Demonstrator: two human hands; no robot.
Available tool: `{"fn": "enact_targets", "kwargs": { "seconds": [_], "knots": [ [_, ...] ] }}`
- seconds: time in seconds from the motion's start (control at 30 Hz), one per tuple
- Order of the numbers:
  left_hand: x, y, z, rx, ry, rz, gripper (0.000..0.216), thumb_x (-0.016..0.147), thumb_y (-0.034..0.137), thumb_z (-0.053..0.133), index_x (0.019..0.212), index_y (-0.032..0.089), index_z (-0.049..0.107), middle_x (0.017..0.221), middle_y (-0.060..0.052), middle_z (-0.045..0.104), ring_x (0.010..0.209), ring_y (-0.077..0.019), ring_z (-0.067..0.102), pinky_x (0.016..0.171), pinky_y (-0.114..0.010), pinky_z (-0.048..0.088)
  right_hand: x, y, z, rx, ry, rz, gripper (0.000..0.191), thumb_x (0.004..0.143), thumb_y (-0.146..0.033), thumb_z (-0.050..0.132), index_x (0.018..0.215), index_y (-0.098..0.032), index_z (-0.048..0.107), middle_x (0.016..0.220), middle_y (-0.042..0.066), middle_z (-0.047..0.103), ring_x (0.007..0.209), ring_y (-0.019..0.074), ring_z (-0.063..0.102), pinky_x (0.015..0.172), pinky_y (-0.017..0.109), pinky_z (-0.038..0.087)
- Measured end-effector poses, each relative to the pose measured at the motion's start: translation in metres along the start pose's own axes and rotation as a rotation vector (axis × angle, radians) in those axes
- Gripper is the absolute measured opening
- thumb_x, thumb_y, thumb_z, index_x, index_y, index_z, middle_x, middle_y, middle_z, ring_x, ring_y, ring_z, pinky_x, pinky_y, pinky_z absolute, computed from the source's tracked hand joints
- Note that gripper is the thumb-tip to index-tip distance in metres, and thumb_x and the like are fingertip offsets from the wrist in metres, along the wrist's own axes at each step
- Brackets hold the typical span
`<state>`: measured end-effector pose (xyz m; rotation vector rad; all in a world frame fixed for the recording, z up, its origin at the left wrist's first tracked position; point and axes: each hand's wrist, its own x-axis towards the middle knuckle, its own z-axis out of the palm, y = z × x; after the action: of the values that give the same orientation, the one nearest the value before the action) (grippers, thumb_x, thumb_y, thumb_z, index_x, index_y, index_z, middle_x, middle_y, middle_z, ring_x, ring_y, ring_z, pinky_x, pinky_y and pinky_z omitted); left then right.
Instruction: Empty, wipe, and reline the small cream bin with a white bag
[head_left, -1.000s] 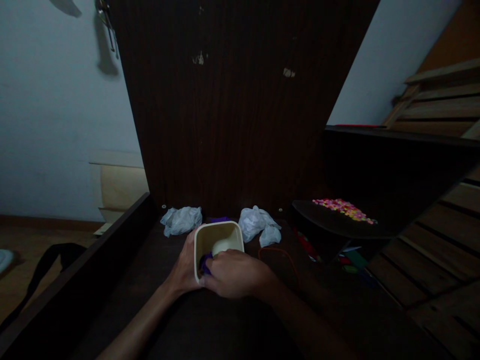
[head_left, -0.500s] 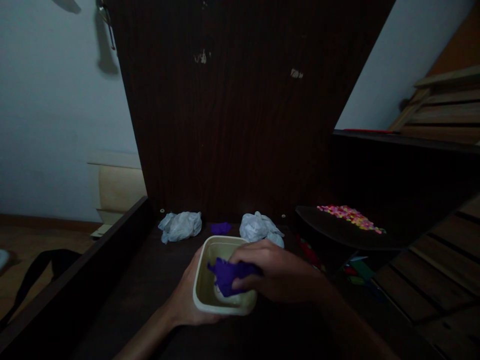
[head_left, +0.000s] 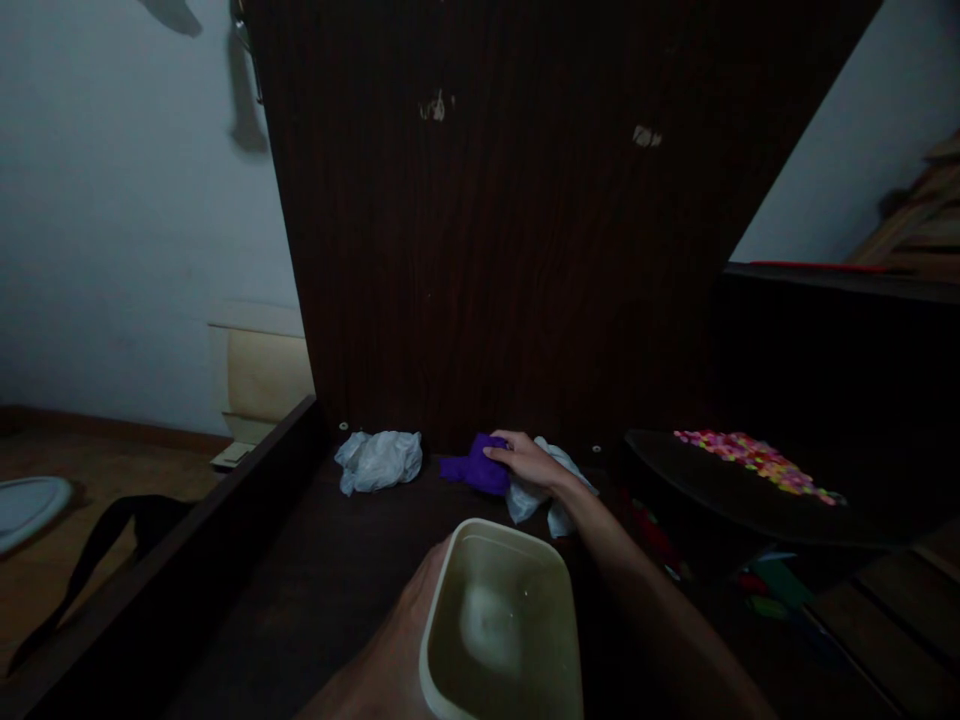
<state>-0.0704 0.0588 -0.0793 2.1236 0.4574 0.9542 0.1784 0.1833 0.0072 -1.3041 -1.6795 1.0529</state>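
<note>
My left hand (head_left: 411,640) is closed on the left side of a cream plastic container (head_left: 499,535), which is tilted so that its open top faces me. Its inside looks bare, with a pale round patch on the bottom. Farther back, my right hand (head_left: 525,458) grips a crumpled purple cloth (head_left: 486,470) at the rear of the dark wooden surface (head_left: 300,580). Another bit of purple shows at the cloth's left edge. Behind and below the right hand lies a crumpled white plastic bag (head_left: 566,462), partly hidden by it.
A second white plastic bag (head_left: 381,462) lies at the back left. Tall dark board (head_left: 480,250) rises behind. To the right, a dark curved shelf (head_left: 697,490) bears many small pink and yellow pieces (head_left: 757,465). A raised wooden edge (head_left: 195,545) runs along the left.
My right hand has lifted the purple cloth out of the container and carried it back to the rear of the surface. The container has come nearer to me, and the view has shifted.
</note>
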Motion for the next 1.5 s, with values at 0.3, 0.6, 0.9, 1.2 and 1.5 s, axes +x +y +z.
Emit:
{"fn": "enact_targets", "kwargs": {
  "seconds": [0.3,0.6,0.9,1.2,1.5],
  "knots": [
    [-0.003,0.0,-0.002,-0.064,0.004,-0.122,0.135,0.057,0.082,0.082,0.165,0.025,0.024,0.165,-0.019,0.036,0.15,-0.0502,0.035,0.125,-0.063,0.029,0.051,0.04,0.03,-0.376,0.006,0.018,0.02,0.098,-0.035,0.067,0.105,-0.015,0.067,0.093,0.003,0.07,0.079,0.0158,0.068,0.073,0.033,0.058],
    [0.0,0.005,-0.003,-0.049,-0.03,-0.145,0.13,0.062,0.077,0.083,0.165,0.025,0.024,0.165,-0.019,0.036,0.15,-0.0487,0.036,0.126,-0.062,0.027,0.044,0.044,0.041,-0.777,0.083,-0.094,0.023,0.095,-0.007,0.055,0.11,-0.018,0.069,0.112,0.012,0.071,0.109,0.0235,0.067,0.098,0.037,0.049],
    [0.003,0.004,-0.002,-0.019,-0.017,-0.075,0.13,0.063,0.069,0.089,0.165,0.025,0.022,0.163,-0.022,0.037,0.148,-0.0516,0.037,0.123,-0.064,0.031,0.037,0.038,0.055,-0.884,-0.078,-0.191,0.027,0.096,-0.014,0.056,0.118,-0.017,0.071,0.116,0.011,0.071,0.113,0.0219,0.064,0.1,0.031,0.046],
    [0.007,0.01,-0.005,0.014,-0.037,-0.075,0.125,0.067,0.066,0.087,0.165,0.026,0.02,0.164,-0.021,0.036,0.148,-0.0513,0.037,0.123,-0.064,0.034,0.042,0.04,0.071,-0.882,-0.069,-0.062,0.018,0.097,-0.035,0.063,0.104,-0.022,0.072,0.111,0.011,0.075,0.103,0.0256,0.07,0.083,0.032,0.048],
    [0.005,0.004,-0.004,0.026,-0.039,-0.052,0.142,0.051,0.078,0.088,0.164,0.022,0.024,0.164,-0.022,0.037,0.148,-0.0536,0.036,0.123,-0.066,0.032,0.04,0.042,0.072,-0.746,0.105,-0.011,0.012,0.081,-0.02,0.068,0.093,-0.021,0.066,0.085,0.005,0.072,0.079,0.0216,0.066,0.069,0.029,0.043]
  ]
}}
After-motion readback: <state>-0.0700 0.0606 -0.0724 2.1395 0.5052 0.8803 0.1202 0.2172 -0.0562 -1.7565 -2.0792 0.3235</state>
